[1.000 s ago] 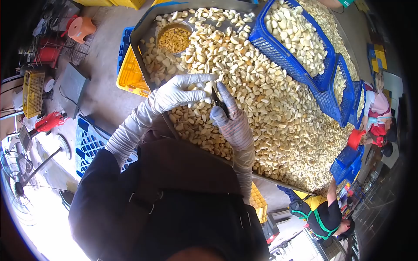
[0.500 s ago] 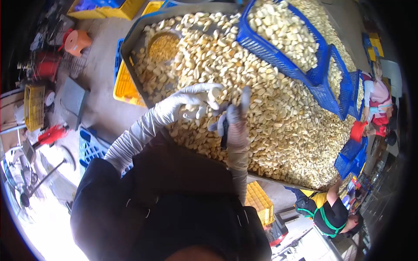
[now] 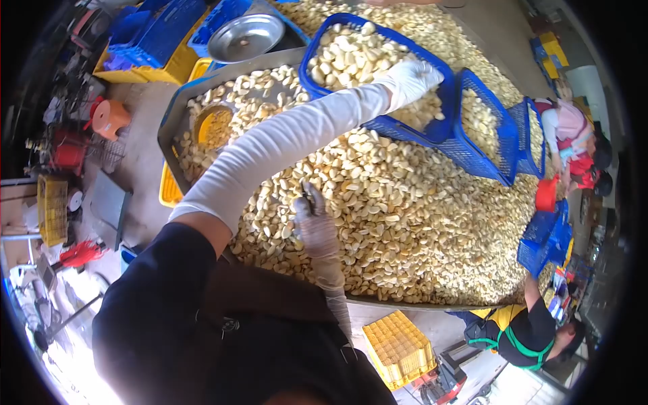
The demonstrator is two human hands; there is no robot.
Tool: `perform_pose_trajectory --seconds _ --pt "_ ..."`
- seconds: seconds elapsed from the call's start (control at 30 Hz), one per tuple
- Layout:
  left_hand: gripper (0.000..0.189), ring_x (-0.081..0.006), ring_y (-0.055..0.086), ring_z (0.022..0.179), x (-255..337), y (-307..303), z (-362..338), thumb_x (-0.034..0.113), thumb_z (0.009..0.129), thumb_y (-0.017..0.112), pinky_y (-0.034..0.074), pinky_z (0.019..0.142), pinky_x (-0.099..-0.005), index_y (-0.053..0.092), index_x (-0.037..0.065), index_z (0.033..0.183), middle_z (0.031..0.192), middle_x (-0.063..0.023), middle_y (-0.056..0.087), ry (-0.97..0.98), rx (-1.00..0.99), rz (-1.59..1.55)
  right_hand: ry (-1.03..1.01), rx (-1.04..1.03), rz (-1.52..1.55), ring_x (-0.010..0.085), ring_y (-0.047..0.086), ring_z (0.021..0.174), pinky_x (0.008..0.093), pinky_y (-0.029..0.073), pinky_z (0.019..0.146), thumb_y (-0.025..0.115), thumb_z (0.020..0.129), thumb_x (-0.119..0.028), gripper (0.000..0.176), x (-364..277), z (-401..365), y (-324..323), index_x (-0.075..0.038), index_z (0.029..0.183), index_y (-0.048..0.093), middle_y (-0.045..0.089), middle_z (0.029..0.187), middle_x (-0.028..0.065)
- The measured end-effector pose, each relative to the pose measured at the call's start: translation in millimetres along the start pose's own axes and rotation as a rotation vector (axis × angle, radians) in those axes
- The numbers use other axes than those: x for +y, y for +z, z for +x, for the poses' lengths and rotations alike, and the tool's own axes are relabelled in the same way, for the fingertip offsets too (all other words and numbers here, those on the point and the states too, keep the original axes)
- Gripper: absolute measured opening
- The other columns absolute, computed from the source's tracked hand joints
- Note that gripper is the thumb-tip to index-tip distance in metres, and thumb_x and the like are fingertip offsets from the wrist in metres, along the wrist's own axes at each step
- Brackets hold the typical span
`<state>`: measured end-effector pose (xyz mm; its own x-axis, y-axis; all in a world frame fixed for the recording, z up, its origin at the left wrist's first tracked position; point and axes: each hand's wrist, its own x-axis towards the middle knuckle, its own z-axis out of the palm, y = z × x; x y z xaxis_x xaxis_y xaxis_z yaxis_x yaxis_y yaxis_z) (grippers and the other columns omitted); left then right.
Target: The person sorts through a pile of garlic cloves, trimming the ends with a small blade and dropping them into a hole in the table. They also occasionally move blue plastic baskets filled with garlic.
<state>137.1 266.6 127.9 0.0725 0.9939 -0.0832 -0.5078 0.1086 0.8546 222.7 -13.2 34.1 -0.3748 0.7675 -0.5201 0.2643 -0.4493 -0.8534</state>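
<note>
The left hand [image 3: 413,75] has been swung from mid-frame into the upper blue basket [image 3: 399,127], its fingers unreadable, likely a clove drop-off, while a dark tool [image 3: 310,200] stays gripped in the right hand [image 3: 314,228].

Grey concrete floor [image 3: 138,162] runs off to my left, past the steel table's rim [image 3: 167,135]. An orange stool [image 3: 108,116] stands on it, with a yellow crate [image 3: 52,209] nearer me. Blue crates [image 3: 158,34] pile up farther off, and a steel bowl [image 3: 246,37] sits among them. A second crate [image 3: 398,347], also yellow, stands below the table's near edge. Hard daylight whitens the floor at my lower left. On my right, a person in pink [image 3: 574,131] and a person in black and yellow [image 3: 516,331] work close to the table.
</note>
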Motion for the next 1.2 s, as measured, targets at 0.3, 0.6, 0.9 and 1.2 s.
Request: perform_pose_trajectory --seconds 0.3,0.6,0.9,1.2 --pt "0.016 -0.0277 0.060 0.063 -133 -181 -359 0.020 0.089 0.057 0.051 0.055 -0.0389 0.060 0.006 0.092 0.080 -0.0130 0.058 0.182 0.346 1.791 0.054 0.051 0.124 0.0058 0.038 0.043 0.0193 0.034 0.039 0.052 0.099 -0.031 0.053 18 -2 -5 -0.011 0.146 0.037 0.052 0.069 0.0008" --pt "0.022 -0.0296 0.067 0.088 -36 -275 -375 0.015 0.083 0.062 0.056 0.067 -0.0396 0.064 0.013 0.105 0.093 -0.0121 0.061 -0.215 0.400 1.797 0.030 -0.038 -0.032 0.0050 0.040 0.045 0.0193 0.038 0.043 0.053 0.098 -0.037 0.055 -23 -2 64 -0.011 0.145 0.039 0.053 0.070 0.0012" --pt "0.027 -0.0145 0.064 0.089 10 -290 -358 0.025 0.091 0.067 0.052 0.070 -0.0274 0.061 0.011 0.113 0.103 -0.0034 0.064 -0.571 0.149 0.508 -0.305 -0.057 -0.347 0.0072 0.046 0.054 0.0202 0.041 0.050 0.055 0.097 -0.034 0.050 15 0 106 -0.013 0.141 0.044 0.054 0.081 0.0023" --pt "0.026 -0.0036 0.048 0.059 3 -267 -389 0.019 0.095 0.064 0.036 0.049 -0.0184 0.064 0.003 0.115 0.085 -0.0037 0.067 -0.415 -0.035 -0.059 -0.133 -0.112 -0.165 0.0159 0.060 0.076 0.0281 0.051 0.060 0.051 0.092 -0.009 0.034 -31 -20 160 -0.004 0.125 0.055 0.049 0.123 0.0105"
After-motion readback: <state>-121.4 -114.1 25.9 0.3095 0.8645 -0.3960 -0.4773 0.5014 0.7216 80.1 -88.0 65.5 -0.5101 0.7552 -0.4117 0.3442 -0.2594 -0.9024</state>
